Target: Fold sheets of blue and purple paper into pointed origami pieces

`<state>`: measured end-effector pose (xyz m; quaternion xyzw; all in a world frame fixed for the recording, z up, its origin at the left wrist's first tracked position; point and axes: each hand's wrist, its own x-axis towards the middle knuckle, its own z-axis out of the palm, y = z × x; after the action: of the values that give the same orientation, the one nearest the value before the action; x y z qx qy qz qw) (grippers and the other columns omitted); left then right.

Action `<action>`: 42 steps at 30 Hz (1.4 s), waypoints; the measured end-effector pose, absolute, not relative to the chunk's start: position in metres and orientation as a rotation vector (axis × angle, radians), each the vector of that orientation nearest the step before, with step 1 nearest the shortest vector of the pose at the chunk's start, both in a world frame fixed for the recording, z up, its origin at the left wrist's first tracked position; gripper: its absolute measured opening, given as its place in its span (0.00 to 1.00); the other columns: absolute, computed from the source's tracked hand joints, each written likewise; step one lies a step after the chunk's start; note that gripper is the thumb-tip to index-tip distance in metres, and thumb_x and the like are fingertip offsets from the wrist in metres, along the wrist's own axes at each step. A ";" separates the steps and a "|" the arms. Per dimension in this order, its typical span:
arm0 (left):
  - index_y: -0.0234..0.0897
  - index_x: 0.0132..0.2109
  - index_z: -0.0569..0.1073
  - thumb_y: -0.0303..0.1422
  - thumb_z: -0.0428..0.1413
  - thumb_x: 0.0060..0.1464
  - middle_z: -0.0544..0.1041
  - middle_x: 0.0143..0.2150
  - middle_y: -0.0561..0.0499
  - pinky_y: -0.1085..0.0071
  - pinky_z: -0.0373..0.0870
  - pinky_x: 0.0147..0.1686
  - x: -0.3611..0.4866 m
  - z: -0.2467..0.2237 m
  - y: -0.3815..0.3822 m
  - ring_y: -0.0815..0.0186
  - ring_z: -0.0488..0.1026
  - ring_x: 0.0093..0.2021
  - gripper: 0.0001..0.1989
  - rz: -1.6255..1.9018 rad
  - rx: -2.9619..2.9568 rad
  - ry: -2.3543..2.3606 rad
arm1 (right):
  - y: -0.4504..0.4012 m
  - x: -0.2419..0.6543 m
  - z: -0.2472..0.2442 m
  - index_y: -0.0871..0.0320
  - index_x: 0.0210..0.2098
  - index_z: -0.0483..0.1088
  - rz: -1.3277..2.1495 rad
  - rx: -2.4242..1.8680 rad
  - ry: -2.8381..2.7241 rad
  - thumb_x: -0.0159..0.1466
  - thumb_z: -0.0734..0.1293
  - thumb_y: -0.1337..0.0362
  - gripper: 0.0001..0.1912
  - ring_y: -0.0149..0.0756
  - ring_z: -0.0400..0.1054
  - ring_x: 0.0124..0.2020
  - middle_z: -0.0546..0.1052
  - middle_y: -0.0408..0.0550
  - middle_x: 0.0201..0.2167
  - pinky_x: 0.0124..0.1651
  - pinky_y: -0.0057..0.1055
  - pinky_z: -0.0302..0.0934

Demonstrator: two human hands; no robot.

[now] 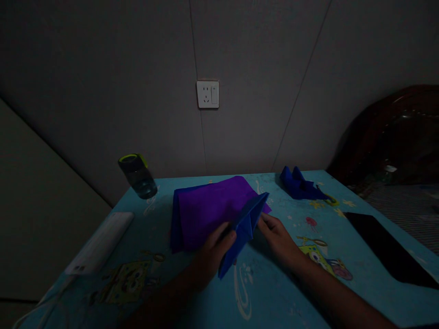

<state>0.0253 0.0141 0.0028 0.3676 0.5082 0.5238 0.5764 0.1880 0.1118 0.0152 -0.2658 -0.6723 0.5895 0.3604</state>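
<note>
A piece of folded blue paper is held up at a slant over the table, with creased flaps and a pocket showing on its right side. My left hand pinches its left side, thumb on the near face. On the other side, my right hand has its fingers closed at the paper's right edge; the fingertips are partly hidden behind it. Behind both hands lie a purple sheet of paper and, partly under it, a blue sheet.
A dark bottle stands at the back left, near a white power strip with a cable. At the back right sits a folded blue paper shape beside yellow-handled scissors. A black flat sheet lies along the right edge.
</note>
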 end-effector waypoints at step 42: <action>0.29 0.41 0.72 0.46 0.49 0.60 0.79 0.28 0.45 0.72 0.69 0.22 0.034 -0.003 0.013 0.67 0.75 0.20 0.22 1.059 1.066 1.120 | 0.100 0.182 0.011 0.60 0.25 0.68 1.862 -0.706 -1.591 0.56 0.72 0.49 0.20 0.30 0.64 0.18 0.72 0.42 0.20 0.23 0.28 0.58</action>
<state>0.0340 0.0128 -0.0028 0.4583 0.4817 0.4555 0.5920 0.1825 0.1000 0.0109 -0.2648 -0.5971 0.6987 0.2919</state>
